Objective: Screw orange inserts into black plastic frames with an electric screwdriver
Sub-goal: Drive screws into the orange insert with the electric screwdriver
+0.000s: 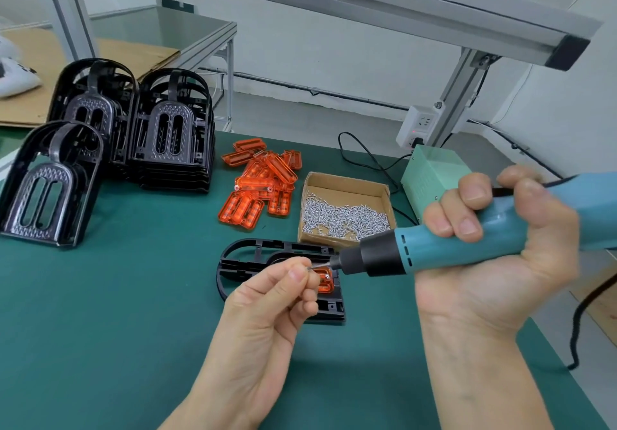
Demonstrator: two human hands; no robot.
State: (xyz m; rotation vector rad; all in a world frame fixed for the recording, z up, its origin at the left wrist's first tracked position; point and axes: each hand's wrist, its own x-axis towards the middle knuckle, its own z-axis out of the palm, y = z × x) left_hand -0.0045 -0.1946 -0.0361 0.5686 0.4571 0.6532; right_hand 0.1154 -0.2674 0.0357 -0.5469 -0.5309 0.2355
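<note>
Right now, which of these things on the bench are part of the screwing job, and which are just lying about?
In use: electric screwdriver, black frame, orange insert, loose orange inserts, box of screws, stacked frames.

Lying about: cardboard sheet, white bag.

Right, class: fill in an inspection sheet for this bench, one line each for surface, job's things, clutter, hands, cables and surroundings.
Surface: green mat.
Job's things: frame flat with an insert in it; frame stacks; loose inserts; box of screws.
Clutter: cardboard, white bag.
Hands: left hand pinches something small at the bit; right hand grips the screwdriver.
Cables: black lead to the power box; tool cord.
Surroundings: aluminium frame, socket.
</note>
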